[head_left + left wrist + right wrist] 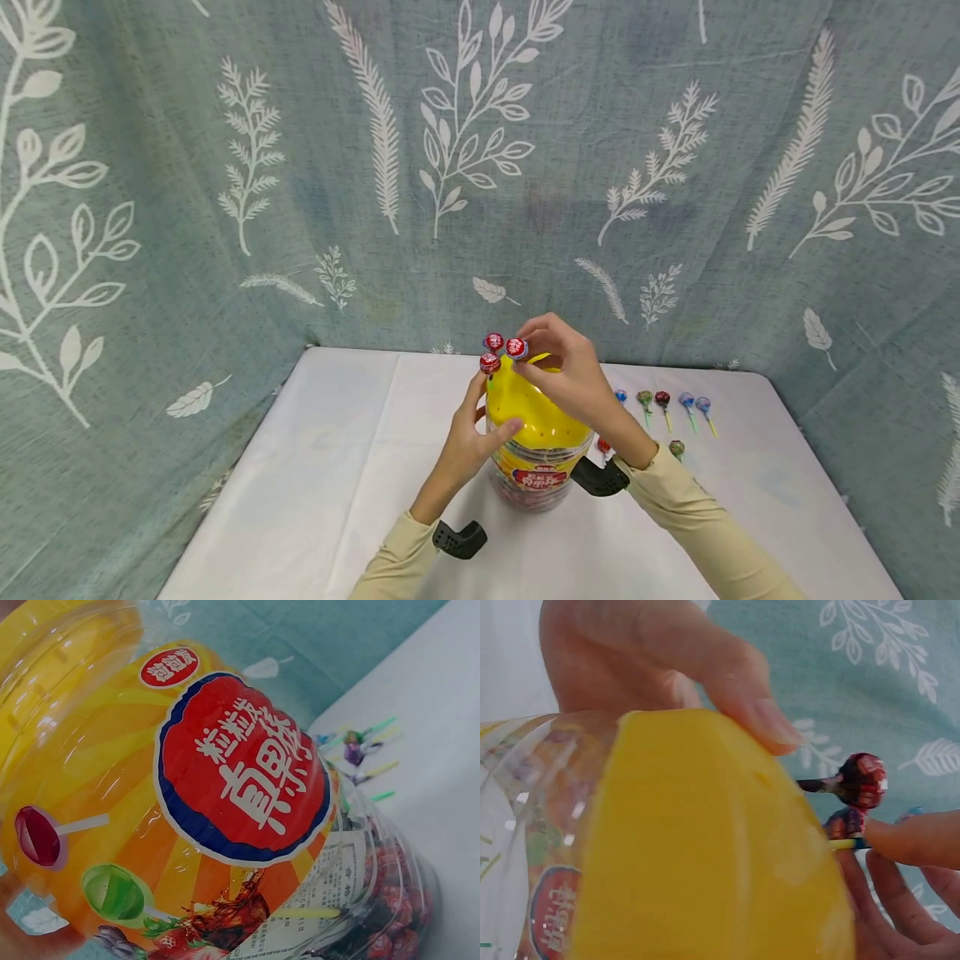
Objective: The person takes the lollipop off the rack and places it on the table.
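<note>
A clear plastic jar with a tall yellow domed lid stands on the white table. Two red-wrapped lollipops, one lollipop nearer and one lollipop farther, stick out of the lid's far left side. My left hand grips the lid from the left, its thumb across the yellow surface. Above the lid, my right hand pinches another red lollipop. In the right wrist view its stick is yellow and reaches the lid; whether it sits in a hole is unclear.
Right of the jar lies a row of lollipops with blue, green and dark red wrappers. A green lollipop and a red lollipop lie nearer. A leaf-patterned curtain rises behind the white table.
</note>
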The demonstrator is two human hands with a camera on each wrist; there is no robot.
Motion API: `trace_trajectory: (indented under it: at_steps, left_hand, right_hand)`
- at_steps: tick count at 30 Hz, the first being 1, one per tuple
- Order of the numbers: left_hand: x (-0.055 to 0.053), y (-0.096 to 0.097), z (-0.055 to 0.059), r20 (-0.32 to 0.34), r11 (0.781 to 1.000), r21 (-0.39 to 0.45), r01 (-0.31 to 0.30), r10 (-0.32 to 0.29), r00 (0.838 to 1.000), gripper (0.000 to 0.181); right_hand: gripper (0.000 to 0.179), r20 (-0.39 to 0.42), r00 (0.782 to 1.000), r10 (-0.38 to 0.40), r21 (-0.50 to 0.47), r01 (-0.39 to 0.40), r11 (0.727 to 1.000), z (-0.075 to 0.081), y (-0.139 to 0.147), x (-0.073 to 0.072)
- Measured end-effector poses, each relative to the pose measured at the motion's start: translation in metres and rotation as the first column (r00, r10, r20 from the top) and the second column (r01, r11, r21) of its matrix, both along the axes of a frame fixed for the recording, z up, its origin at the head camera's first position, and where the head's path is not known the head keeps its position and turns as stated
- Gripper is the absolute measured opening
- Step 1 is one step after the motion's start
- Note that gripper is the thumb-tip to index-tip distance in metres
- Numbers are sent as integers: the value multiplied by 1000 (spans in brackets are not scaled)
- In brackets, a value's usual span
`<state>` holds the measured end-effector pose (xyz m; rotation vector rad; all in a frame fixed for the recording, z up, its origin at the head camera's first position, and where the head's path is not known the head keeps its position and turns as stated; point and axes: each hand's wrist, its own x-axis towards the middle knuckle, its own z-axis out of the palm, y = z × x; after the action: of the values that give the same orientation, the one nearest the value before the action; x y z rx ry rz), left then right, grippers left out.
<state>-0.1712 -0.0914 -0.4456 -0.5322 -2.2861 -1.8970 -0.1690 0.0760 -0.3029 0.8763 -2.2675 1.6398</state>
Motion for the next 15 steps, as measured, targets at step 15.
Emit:
trace_trajectory:
  at_steps: [15]
  left_hand:
    - [1,2,-1,-8,1000,-1,-28,28,1000,81]
  right_hand:
    - [27,-24,999,34,-56,-35,998,-1,-2,-2]
